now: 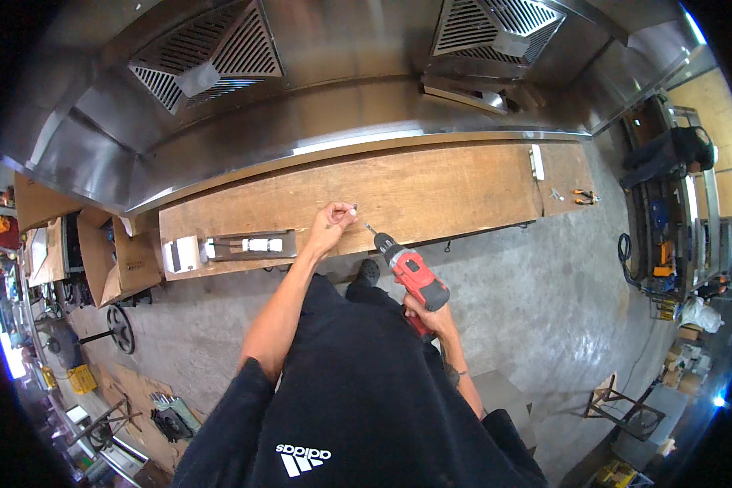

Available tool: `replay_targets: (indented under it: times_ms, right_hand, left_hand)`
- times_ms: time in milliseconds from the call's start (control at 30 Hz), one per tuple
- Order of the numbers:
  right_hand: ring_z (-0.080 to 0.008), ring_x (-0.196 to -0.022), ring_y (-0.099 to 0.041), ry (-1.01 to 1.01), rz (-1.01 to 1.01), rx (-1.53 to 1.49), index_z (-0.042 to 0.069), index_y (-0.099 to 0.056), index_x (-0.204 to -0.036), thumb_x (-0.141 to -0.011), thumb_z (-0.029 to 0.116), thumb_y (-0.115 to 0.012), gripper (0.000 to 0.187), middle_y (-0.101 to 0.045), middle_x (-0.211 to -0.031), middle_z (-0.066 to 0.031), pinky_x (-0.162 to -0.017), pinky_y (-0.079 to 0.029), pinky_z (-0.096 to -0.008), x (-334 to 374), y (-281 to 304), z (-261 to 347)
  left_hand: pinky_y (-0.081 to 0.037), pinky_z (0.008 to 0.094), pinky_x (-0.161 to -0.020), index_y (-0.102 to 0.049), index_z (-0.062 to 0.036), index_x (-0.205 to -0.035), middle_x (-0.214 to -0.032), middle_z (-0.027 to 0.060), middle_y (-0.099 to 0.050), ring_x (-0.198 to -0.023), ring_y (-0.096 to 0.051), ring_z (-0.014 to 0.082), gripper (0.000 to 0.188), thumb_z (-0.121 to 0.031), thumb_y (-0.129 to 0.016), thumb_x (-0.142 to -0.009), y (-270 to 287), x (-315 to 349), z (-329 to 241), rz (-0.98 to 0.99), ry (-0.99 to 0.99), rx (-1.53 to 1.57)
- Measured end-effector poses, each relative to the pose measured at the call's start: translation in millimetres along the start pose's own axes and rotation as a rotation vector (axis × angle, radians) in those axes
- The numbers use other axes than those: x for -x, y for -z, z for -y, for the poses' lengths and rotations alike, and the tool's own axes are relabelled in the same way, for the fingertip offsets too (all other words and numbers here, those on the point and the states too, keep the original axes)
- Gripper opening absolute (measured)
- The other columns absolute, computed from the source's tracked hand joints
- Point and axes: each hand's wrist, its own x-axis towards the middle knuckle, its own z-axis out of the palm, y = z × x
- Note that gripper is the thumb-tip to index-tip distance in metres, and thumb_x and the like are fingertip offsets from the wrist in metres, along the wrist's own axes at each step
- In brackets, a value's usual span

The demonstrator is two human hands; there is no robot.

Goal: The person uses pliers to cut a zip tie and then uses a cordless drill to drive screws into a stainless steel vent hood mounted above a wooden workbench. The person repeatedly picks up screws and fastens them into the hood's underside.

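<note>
My right hand (431,315) is wrapped round the handle of a red and black cordless drill (419,281). Its thin bit points up and to the left, toward my other hand, with a small gap between them. Over the near edge of the wooden workbench (447,191), my left hand (330,226) pinches a small white piece (353,212) between thumb and fingers; a dark bit shows at its top, but its exact kind is too small to tell. On the bench left of this hand lies a long dark metal channel (291,245) with white fittings (262,245) on it.
A stainless steel hood (342,106) with slatted filters spans the bench's far side. Orange-handled pliers (584,198) and a narrow white box (537,163) lie at the right end. Cardboard boxes (126,264) stand at left. Another person (667,154) is at far right.
</note>
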Motion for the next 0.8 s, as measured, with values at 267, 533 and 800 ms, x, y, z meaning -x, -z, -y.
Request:
replay_targets:
  times_ms: [267, 533, 800]
  right_hand:
    - [-0.0117, -0.059, -0.064, 0.063, 0.031, -0.015, 0.003, -0.065, -0.093, -0.085, 0.019, -0.078, 0.022, -0.066, -0.071, -0.0025, -0.056, -0.052, -0.03, -10, -13, 12]
    - [-0.0109, -0.06, -0.064, 0.047, 0.027, -0.001, 0.003, -0.065, -0.094, -0.086, 0.017, -0.078, 0.02, -0.066, -0.072, -0.0017, -0.057, -0.053, -0.0293, -10, -11, 8]
    - [-0.0098, -0.06, -0.061, 0.079, 0.079, -0.046, 0.005, -0.068, -0.104, -0.087, 0.011, -0.074, 0.019, -0.065, -0.073, -0.001, -0.057, -0.052, -0.0285, -3, -20, 25]
  left_hand:
    - [-0.053, 0.0278, -0.093, -0.06, 0.0033, -0.117, -0.109, 0.0091, -0.066, -0.102, -0.066, 0.0163, 0.025, -0.007, -0.069, -0.096, -11, 33, -29, 0.027, 0.046, 0.254]
    - [-0.052, 0.0295, -0.096, -0.062, 0.0029, -0.112, -0.112, 0.0107, -0.067, -0.104, -0.066, 0.0173, 0.022, -0.006, -0.071, -0.094, -12, 38, -33, 0.01, -0.016, 0.162]
    - [-0.051, 0.0306, -0.097, -0.063, 0.0027, -0.106, -0.115, 0.0131, -0.067, -0.108, -0.065, 0.0178, 0.021, -0.006, -0.074, -0.091, -8, 47, -34, -0.062, -0.128, 0.093]
